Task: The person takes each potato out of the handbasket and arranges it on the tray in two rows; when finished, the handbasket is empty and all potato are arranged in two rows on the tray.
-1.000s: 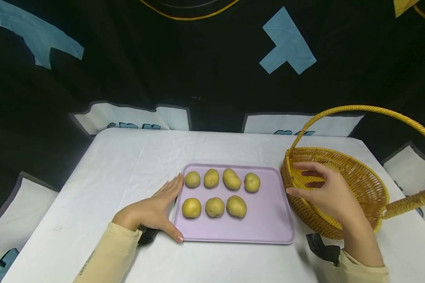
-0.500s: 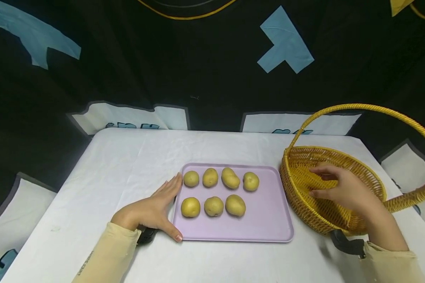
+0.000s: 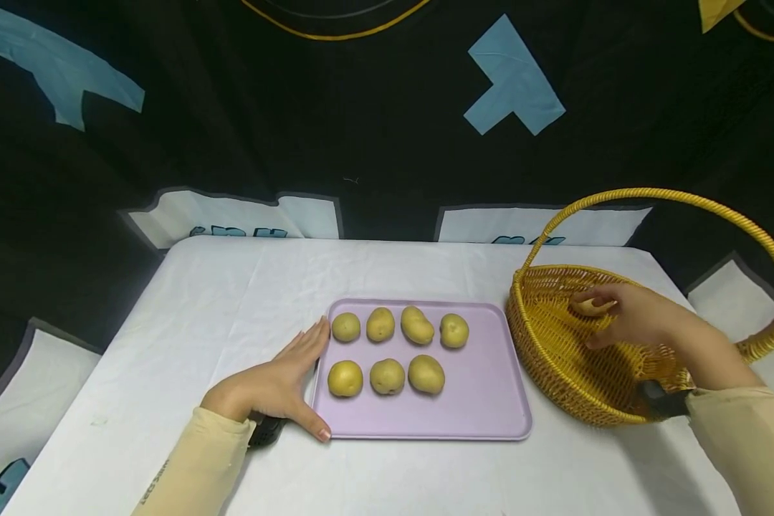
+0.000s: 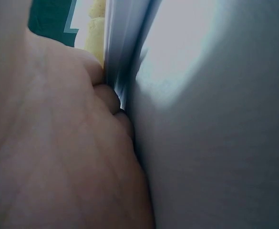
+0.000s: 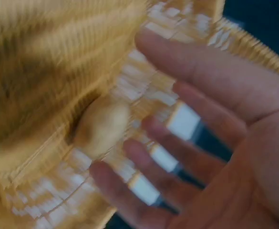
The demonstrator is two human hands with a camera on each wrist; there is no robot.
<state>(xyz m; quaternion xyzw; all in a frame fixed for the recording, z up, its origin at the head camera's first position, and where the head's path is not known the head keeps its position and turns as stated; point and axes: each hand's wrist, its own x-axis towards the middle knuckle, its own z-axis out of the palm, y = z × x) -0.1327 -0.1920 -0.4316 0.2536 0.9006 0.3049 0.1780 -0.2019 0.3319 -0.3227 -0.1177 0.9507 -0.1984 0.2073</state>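
My left hand rests along the left edge of a lilac tray, fingers extended and thumb at the near corner. Several potatoes lie on that tray in two rows. On the right, my right hand reaches inside a yellow wicker basket. A single potato lies in the basket, partly behind the fingers in the head view. In the right wrist view this potato sits apart from the spread fingers, near the woven wall. The left wrist view shows the palm against the tray's side.
The basket's tall arched handle rises over the right forearm's side of the table. A white cloth covers the table. Behind it hangs a dark curtain with blue patches. The tray stands just left of the basket.
My right hand has moved rightward and further into the basket, and the potato there now shows beside its fingers. The left hand and the tray keep their places.
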